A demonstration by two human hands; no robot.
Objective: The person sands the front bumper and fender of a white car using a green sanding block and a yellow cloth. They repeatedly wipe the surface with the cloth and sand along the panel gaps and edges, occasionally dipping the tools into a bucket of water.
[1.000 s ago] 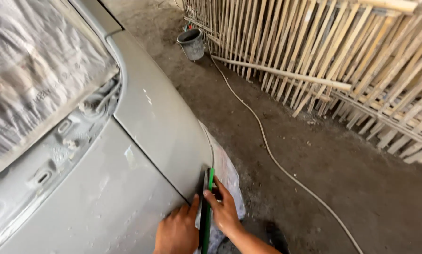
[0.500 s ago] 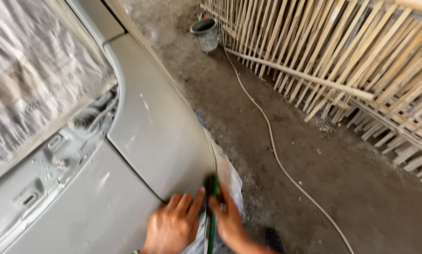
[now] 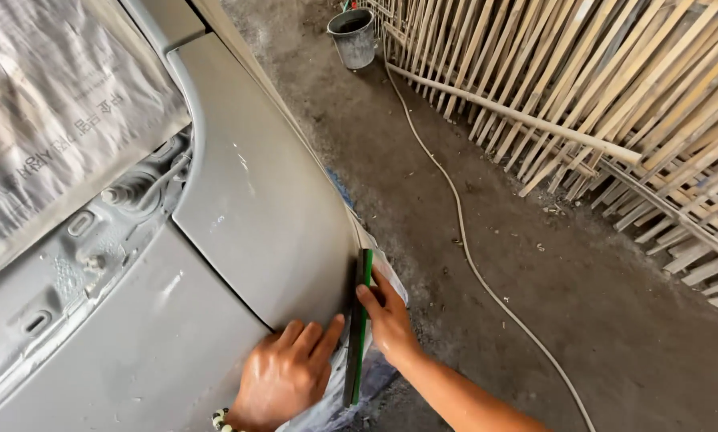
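A grey primed car fender (image 3: 263, 208) fills the left half of the view. My right hand (image 3: 389, 316) grips a long flat green and black block (image 3: 360, 320) and presses it against the fender's lower edge. My left hand (image 3: 287, 372) lies flat on the panel just left of the block, fingers spread and touching it. A beaded bracelet shows at my left wrist. Masking paper and plastic (image 3: 375, 264) hang under the fender's edge behind the block.
Newspaper masking (image 3: 47, 136) covers the windscreen at upper left. A pale hose (image 3: 463, 232) runs across the dirt floor. A grey bucket (image 3: 352, 36) stands at the top, beside a slatted bamboo fence (image 3: 599, 104) along the right.
The view has shifted, so the fender and hands sit higher and further right. Both hands stay on the fender edge with the green block held in the right.
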